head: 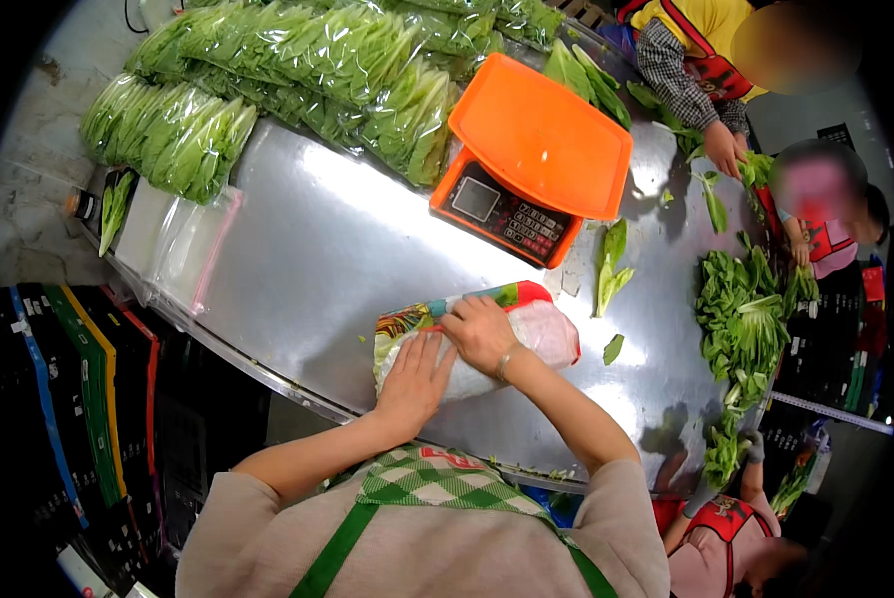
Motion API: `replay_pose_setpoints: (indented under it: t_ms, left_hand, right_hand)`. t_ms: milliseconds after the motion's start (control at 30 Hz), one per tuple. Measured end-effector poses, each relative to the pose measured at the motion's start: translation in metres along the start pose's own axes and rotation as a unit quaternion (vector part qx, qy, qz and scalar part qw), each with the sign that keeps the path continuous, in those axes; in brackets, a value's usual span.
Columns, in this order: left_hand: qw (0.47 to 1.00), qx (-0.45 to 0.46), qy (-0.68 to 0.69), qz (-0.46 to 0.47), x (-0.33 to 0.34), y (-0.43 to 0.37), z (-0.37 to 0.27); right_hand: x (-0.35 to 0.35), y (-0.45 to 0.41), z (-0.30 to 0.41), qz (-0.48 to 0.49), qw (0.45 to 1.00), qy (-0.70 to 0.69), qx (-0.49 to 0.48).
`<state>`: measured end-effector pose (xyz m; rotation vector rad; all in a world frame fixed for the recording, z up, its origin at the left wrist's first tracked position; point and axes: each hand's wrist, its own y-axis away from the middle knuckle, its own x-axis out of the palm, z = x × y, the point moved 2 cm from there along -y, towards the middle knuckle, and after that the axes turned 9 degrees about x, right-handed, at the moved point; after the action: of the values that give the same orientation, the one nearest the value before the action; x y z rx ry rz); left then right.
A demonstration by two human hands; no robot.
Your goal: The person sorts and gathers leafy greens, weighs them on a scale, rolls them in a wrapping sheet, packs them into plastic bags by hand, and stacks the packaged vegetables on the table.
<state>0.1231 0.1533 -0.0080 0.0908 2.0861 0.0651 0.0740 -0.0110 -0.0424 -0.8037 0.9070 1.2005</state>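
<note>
Before me on the steel table lies a folded, printed plastic-like sheet or bag (544, 329), white and pale pink with a colourful border and red edges. My left hand (411, 380) rests palm down on its near left part, fingers stretched out. Touching the coloured border is my right hand (481, 333), its fingers bent and a bracelet at the wrist. Whether those fingertips pinch the border is hidden. The two hands almost meet at the fingertips. Beyond them stands an orange weighing scale (507, 213) with an orange tray (544, 134).
Bagged leafy greens (290, 56) are piled at the back left. Clear plastic bags (174, 239) lie at the table's left edge. Loose greens (742, 314) line the right side, where other people handle leaves. Stacked dark crates (81, 374) stand left of the steel table (282, 239).
</note>
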Motion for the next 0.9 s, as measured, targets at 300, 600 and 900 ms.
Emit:
replay_pose_setpoints:
  t_ms: [300, 600, 900]
  left_hand:
    - [0.999, -0.025, -0.018, -0.040, 0.002, -0.009, 0.008]
    - [0.988, -0.010, -0.007, -0.154, 0.000, -0.001, 0.012]
    - [0.958, 0.089, -0.021, -0.273, 0.038, 0.026, -0.009]
  right_hand:
    - [0.008, -0.010, -0.005, -0.028, 0.985, 0.016, 0.168]
    - [-0.001, -0.013, -0.003, -0.023, 0.999, -0.007, 0.030]
    - [-0.033, 0.077, 0.027, -0.022, 0.994, -0.007, -0.103]
